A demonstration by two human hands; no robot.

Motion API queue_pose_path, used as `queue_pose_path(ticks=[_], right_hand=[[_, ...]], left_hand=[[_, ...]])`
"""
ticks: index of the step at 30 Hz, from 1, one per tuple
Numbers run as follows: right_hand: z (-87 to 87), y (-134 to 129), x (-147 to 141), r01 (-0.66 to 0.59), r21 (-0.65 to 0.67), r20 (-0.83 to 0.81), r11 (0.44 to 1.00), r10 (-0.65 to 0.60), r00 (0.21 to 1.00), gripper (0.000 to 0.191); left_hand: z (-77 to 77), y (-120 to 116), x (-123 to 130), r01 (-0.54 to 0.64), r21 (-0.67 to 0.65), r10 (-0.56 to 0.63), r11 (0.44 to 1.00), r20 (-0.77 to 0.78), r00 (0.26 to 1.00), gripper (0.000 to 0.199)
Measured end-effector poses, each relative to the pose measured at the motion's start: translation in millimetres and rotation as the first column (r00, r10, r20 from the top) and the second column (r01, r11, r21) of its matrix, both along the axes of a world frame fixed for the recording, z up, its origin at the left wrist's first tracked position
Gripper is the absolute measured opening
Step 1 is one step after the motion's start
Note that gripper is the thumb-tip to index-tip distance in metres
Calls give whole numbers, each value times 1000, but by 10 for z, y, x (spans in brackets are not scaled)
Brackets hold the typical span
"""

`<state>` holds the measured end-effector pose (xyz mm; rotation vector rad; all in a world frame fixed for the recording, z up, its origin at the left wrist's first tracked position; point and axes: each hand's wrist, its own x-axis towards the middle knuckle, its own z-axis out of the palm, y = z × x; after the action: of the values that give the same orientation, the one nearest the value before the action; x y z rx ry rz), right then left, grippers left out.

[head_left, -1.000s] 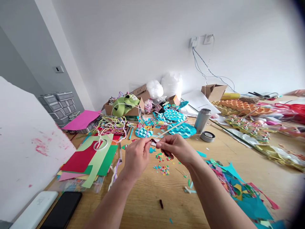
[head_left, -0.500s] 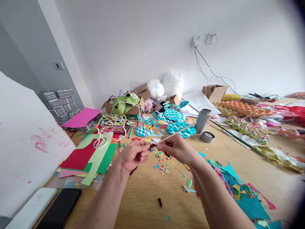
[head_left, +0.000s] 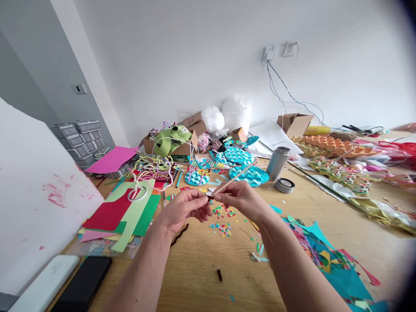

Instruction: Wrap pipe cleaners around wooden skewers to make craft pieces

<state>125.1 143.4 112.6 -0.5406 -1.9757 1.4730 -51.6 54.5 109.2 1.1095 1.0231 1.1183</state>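
My left hand (head_left: 188,208) is closed, its thumb and finger pinching one end of a short dark brown fuzzy piece (head_left: 209,198), which looks like a pipe cleaner. My right hand (head_left: 242,201) pinches a thin pale wooden stick (head_left: 238,175) close to its lower end, beside that brown piece. The stick slants up and to the right. Fingers hide most of the brown piece. A longer brown pipe cleaner (head_left: 180,235) lies on the table by my left wrist. Small colourful paper bits (head_left: 223,229) are scattered below my hands.
Coloured paper sheets (head_left: 107,212) lie left, with a black phone (head_left: 82,284) in front. Blue wavy discs (head_left: 248,175), a grey metal bottle (head_left: 278,164) and its lid (head_left: 284,185) stand ahead. Paper scraps (head_left: 328,260) lie right. A brown scrap (head_left: 219,275) sits in front.
The stick has tilted more upright, its far end moving left and up. My left fingers have loosened and spread somewhat, while both hands stay together at the brown piece.
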Motion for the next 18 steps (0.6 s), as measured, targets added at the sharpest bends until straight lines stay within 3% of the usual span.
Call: queue_pose_path(ticks=[4,7,10,13,16,18], right_hand=[[7,-21,-8,2,38,46,999,-4,999,30],[26,-19,22,40,108,112,993,-52,992,33],[81,-24,99,80,246,253,966,-144,957,35],[165,-56,188,117,430,311,895,-269,912,39],[247,-117,249,190,579,287,793,-415,863,37],[291,-170,270,235,623,273,746,-489,828,38]], left_hand=[[-10,27,22,-31,42,34,999,-80,996,25],[-51,65,28,-158,137,178,978,-150,973,22],[-90,87,29,-280,271,352,921,-270,896,19],[-95,80,44,-275,477,503,835,-457,733,15],[-83,61,59,-138,683,643,718,-574,508,13],[-89,59,56,-36,762,704,647,-578,413,12]])
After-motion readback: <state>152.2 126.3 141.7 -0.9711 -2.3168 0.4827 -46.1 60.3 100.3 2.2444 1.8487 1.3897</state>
